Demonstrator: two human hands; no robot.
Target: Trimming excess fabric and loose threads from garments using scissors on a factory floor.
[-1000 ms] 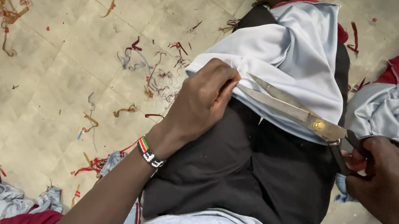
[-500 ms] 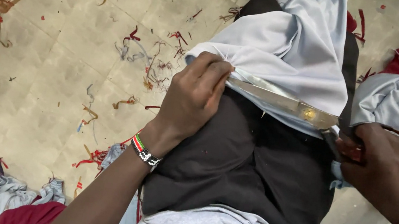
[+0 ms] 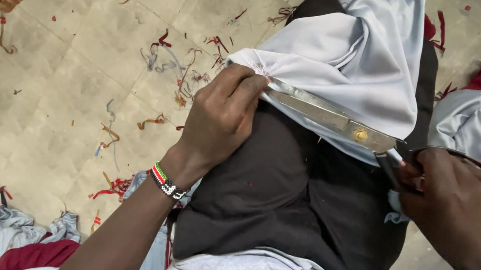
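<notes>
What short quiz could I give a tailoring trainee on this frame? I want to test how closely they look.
1. Which hand works the scissors?
2. True or false: the left hand pinches the pale grey fabric at the blade tips.
3. What is on the left wrist: A a watch, B a beaded bracelet, C nothing?

Key: 1 right hand; 2 true; 3 B.

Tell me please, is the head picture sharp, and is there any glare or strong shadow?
Head view: mostly sharp, light soft and even, no hard shadows; the scissors blades show a mild shine; the right hand at the near edge looks slightly soft; the left hand and pale grey cloth are clear.
</notes>
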